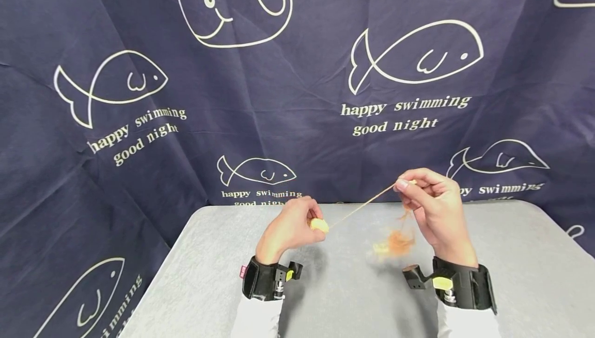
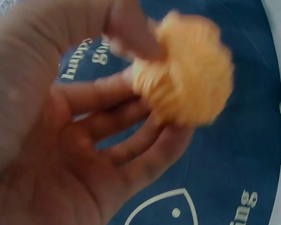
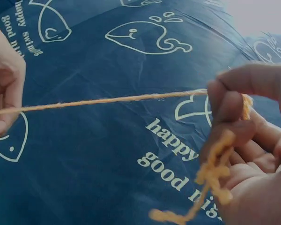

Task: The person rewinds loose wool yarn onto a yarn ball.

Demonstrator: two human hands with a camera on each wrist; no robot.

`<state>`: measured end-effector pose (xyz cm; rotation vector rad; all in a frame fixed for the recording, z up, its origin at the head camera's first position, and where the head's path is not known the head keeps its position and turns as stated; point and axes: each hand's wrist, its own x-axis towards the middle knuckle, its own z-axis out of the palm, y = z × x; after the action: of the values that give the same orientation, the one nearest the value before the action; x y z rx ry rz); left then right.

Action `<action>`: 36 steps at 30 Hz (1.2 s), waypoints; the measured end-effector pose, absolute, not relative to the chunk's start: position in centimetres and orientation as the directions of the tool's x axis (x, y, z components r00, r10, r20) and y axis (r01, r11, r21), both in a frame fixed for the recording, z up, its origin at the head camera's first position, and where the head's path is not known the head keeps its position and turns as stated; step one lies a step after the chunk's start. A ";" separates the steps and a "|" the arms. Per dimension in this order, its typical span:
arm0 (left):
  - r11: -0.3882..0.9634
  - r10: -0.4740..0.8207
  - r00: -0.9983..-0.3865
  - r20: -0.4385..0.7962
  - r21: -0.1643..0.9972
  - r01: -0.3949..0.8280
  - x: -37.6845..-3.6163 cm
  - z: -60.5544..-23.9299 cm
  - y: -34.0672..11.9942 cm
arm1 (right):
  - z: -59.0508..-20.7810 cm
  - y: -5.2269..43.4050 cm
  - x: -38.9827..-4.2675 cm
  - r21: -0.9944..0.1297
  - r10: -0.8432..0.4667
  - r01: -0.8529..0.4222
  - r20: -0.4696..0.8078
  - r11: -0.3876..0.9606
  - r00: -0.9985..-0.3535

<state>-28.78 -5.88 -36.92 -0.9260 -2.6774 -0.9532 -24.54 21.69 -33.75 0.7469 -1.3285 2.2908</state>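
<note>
My left hand (image 1: pixel 295 227) holds a small ball of yellow yarn (image 2: pixel 192 70) between thumb and fingers, above the table. From the ball a single strand of yarn (image 3: pixel 107 100) runs taut, rising to my right hand (image 1: pixel 434 209). There the thumb and index finger pinch the strand, with a bit of yellow yarn (image 3: pixel 247 107) showing behind the fingers. Loose, knotted yarn (image 3: pixel 215 173) dangles below the right hand. Lower down in the head view, a blurred orange and yellow tuft (image 1: pixel 400 243) hangs over the table.
Both hands are over a light grey table (image 1: pixel 353 296) with rounded far corners. Behind it hangs a dark blue curtain (image 1: pixel 321 95) printed with white fish and lettering. Each wrist wears a black strap with a camera mount, the left strap (image 1: pixel 262 278) and the right strap (image 1: pixel 465 281).
</note>
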 end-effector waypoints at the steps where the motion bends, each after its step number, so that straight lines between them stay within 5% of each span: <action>1: 0.572 0.542 -0.784 0.304 0.550 0.609 -28.7 -36.8 -5.9 | -33.8 21.8 -24.6 -0.649 0.084 -0.565 0.616 -0.510 -0.783; 4: 0.395 0.660 -0.706 0.257 0.680 0.618 -28.4 -36.6 -6.1 | -33.9 22.2 -24.9 -0.590 0.136 -0.546 0.596 -0.595 -0.791; 8: -0.016 0.789 -0.510 0.342 0.841 0.540 -28.0 -36.0 -6.0 | -34.2 22.6 -25.4 -0.600 0.194 -0.529 0.533 -0.599 -0.824; 13: -0.434 0.764 -0.354 0.539 0.836 0.337 -27.6 -35.6 -5.5 | -34.8 22.6 -26.0 -0.674 0.223 -0.510 0.469 -0.535 -0.854; 27: -0.699 0.610 -0.380 0.695 0.698 0.154 -27.8 -35.5 -4.5 | -35.2 22.1 -26.3 -0.778 0.222 -0.488 0.435 -0.395 -0.873; 36: -0.793 0.542 -0.547 0.638 0.603 -0.083 -27.5 -35.1 -4.5 | -35.5 22.1 -26.6 -0.810 0.187 -0.467 0.428 -0.355 -0.884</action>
<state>-27.49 -4.51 -35.11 -1.5672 -0.9386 -3.0042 -26.57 22.15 -35.51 0.3685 -1.4833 2.2700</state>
